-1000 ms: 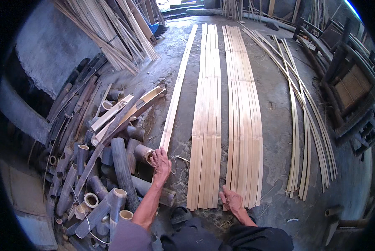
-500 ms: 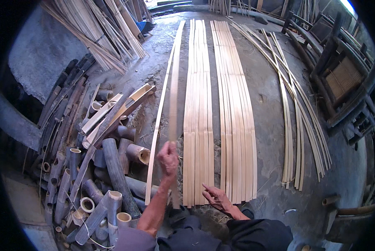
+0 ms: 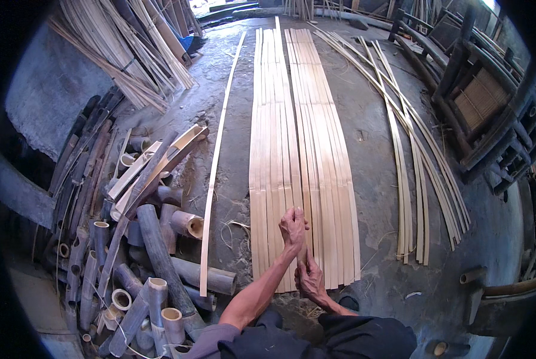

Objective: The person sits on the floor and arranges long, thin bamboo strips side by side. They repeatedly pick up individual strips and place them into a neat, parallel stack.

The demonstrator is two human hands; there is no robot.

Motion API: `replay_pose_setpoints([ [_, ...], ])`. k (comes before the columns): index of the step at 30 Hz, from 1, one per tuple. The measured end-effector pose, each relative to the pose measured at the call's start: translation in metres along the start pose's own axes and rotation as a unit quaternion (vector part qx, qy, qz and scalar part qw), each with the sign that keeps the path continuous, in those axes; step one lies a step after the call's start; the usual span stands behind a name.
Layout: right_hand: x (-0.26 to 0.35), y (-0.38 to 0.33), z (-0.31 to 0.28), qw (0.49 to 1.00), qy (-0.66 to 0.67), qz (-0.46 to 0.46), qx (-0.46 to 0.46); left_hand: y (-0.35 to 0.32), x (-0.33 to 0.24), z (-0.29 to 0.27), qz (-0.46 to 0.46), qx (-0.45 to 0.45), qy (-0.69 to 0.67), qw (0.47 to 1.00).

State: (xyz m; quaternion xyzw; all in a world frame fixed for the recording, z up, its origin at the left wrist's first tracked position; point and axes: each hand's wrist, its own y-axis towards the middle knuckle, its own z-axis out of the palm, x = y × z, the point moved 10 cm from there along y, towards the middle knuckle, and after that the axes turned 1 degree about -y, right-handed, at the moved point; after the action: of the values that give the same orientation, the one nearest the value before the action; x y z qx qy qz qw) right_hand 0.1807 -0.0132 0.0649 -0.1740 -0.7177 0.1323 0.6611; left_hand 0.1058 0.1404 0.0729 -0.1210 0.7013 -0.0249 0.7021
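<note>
My left hand (image 3: 293, 228) is closed around a long pale bamboo strip (image 3: 295, 167), over the gap between two flat rows of strips. My right hand (image 3: 311, 278) is curled at the same strip's near end, nearer to me. Beyond my hands the held strip runs away along the right edge of the left row (image 3: 269, 209), its far tip reaching past the other ends. Close on its right lies the second row (image 3: 335, 209). Both rows lie lengthwise on the floor, their strips side by side. The tips of my right fingers are partly hidden.
A single strip (image 3: 217, 149) lies apart on the left, beside a heap of cut bamboo tubes (image 3: 160, 239). Several crossed strips (image 3: 417, 149) lie on the right, near a dark bamboo bench (image 3: 459, 90). More strips (image 3: 124, 48) lean at the back left.
My left hand has carried the strip from left of the rows rightward to the gap between them. My right hand, formerly with a finger extended over the row, is now curled at the strip's end.
</note>
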Motion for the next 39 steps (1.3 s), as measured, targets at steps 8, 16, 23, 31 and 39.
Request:
replay_pose_setpoints([
  [8, -0.052, 0.001, -0.012, 0.998, 0.043, 0.025, -0.038, -0.004, 0.045, 0.02, 0.008, 0.047, 0.075, 0.996],
  [16, -0.056, 0.003, -0.02, 0.997, -0.051, 0.01, -0.062, -0.004, 0.061, 0.021, 0.017, 0.101, 0.048, 0.994],
  [23, -0.061, 0.012, -0.018, 0.99, -0.13, -0.015, -0.055, -0.003, 0.074, 0.012, -0.025, 0.079, -0.027, 0.996],
  [31, -0.052, 0.026, -0.017, 0.987, -0.161, 0.009, -0.009, -0.012, 0.032, -0.013, 0.173, 0.077, 0.38, 0.905],
  [39, -0.048, 0.039, -0.011, 0.988, -0.144, -0.05, 0.013, -0.033, 0.06, -0.013, 0.332, 0.139, 0.527, 0.77],
])
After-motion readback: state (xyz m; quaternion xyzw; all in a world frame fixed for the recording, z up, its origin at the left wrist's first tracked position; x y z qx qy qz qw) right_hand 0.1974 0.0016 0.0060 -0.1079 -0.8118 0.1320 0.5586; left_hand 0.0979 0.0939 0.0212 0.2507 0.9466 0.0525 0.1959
